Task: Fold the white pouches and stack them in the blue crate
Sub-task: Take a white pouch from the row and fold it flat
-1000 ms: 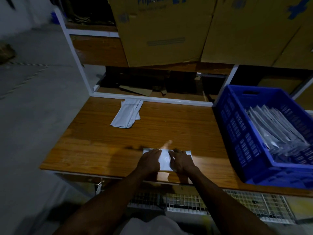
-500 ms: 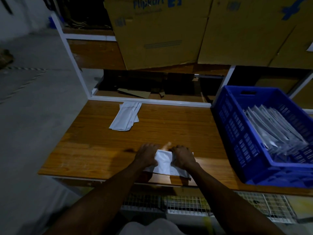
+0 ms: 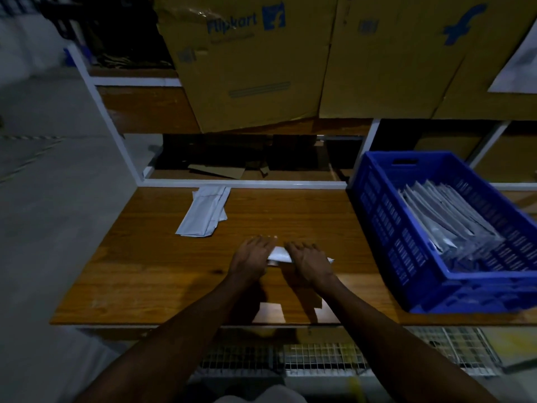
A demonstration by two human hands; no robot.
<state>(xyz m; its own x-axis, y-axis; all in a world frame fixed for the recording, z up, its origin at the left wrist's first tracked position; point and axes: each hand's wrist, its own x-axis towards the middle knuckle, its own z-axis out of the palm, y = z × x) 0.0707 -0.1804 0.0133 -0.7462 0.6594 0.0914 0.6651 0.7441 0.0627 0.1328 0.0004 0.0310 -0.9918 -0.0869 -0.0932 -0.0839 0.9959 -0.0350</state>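
Observation:
A white pouch (image 3: pixel 279 253) lies folded into a narrow strip on the wooden table (image 3: pixel 151 271), mostly hidden under my hands. My left hand (image 3: pixel 252 258) covers its left end and my right hand (image 3: pixel 309 260) covers its right part, fingers spread flat over it. A small white tip shows past my right hand. A short pile of unfolded white pouches (image 3: pixel 205 212) lies at the table's far left. The blue crate (image 3: pixel 386 228) stands on the right and holds several folded pouches (image 3: pixel 441 222) leaning in a row.
Large cardboard boxes (image 3: pixel 247 62) sit on the shelf above the table's back edge. A white frame post (image 3: pixel 101 112) rises at the back left. A wire mesh rack (image 3: pixel 334 359) runs below the table's front edge. Grey floor lies to the left.
The pouch was lifted and folded over, and now it lies as a narrower strip farther from the front edge. Both hands moved forward with it and flattened on top.

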